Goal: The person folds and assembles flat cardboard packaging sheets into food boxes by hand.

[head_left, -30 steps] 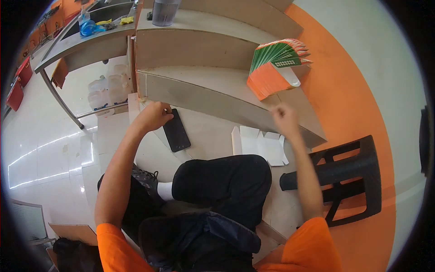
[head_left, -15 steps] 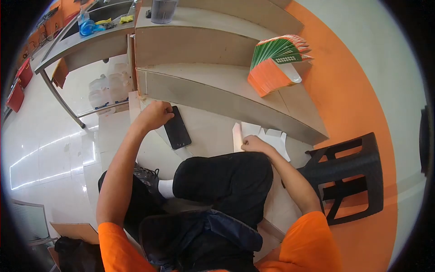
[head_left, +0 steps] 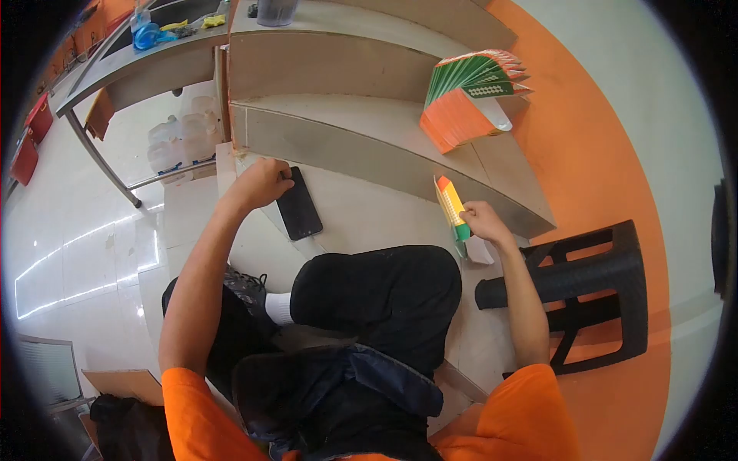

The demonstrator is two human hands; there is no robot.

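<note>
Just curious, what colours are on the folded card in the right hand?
The folded card shows orange, yellow and green, best in head view.

So the pale tiled surface [head_left: 369, 207] has a black phone [head_left: 298, 206] at the left grip [head_left: 286, 178], and the step [head_left: 338, 115] past the right grip [head_left: 467, 220] has fanned green-and-orange cartons [head_left: 461, 115].

Kitchen-type wash-up area beside tiled steps [head_left: 307, 115], identified by a metal sink unit [head_left: 157, 67], a yellow sponge [head_left: 213, 21] on its rim, and translucent plastic jugs [head_left: 181, 144] beneath; glossy floor tiles [head_left: 84, 230] extend alongside.
</note>
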